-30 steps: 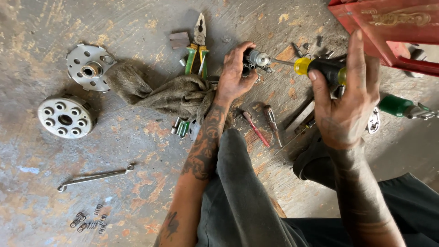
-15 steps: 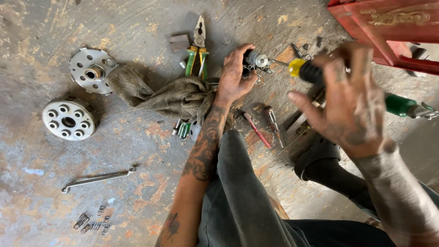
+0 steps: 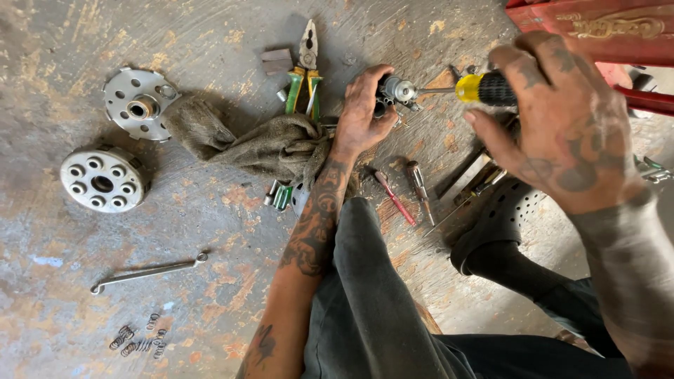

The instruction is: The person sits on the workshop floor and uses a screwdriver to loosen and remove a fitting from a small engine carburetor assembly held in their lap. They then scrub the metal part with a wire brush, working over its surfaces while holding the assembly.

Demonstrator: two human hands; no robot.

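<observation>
- Now, from the head view, your left hand (image 3: 361, 109) is wrapped around a small silver metal part (image 3: 398, 91), pinning it to the stained concrete floor (image 3: 210, 231).
- Your right hand (image 3: 562, 123) grips a yellow-and-black-handled screwdriver (image 3: 484, 88), its tip touching that part.
- Green-handled pliers (image 3: 305, 77) lie beside a grey rag (image 3: 270, 144).

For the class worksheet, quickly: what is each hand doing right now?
Left hand: closed on a small metal part held against the floor.
Right hand: closed on a yellow-and-black screwdriver, its tip at that part.
</observation>
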